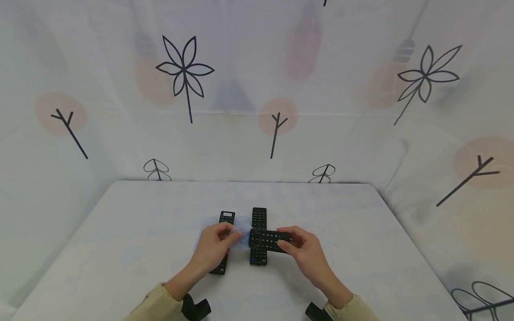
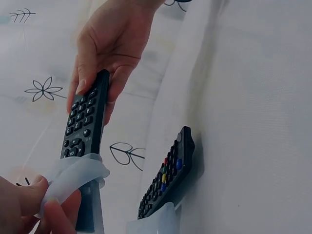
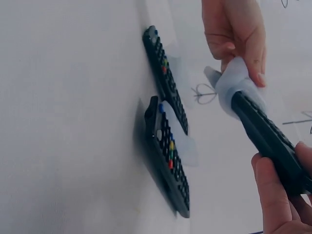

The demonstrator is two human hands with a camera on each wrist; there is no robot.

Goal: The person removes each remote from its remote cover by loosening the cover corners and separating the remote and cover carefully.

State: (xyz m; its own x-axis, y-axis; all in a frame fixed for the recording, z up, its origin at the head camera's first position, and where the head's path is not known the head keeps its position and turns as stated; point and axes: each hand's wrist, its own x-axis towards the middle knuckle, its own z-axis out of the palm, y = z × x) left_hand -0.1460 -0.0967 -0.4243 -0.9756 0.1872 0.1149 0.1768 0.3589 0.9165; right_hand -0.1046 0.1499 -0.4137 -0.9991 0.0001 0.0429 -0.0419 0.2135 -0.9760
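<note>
In the head view my right hand (image 1: 307, 252) grips a black remote control (image 1: 267, 241) by one end and holds it crosswise above the table. My left hand (image 1: 214, 247) pinches a pale blue, translucent sheet (image 2: 78, 173), which wraps round the remote's other end. Whether the sheet is cloth or film, I cannot tell. Two more black remotes lie on the table: one (image 1: 259, 217) under the held remote, the other (image 1: 218, 269) partly hidden by my left hand. Coloured buttons show on both lying remotes (image 3: 168, 161) in the right wrist view.
All this stands on a white table (image 1: 140, 223), with a pale curtain (image 1: 241, 147) printed with plants behind and at the sides. More pale blue sheet (image 3: 184, 148) lies beside the remotes. Black wrist mounts (image 1: 196, 308) sit at my sleeves.
</note>
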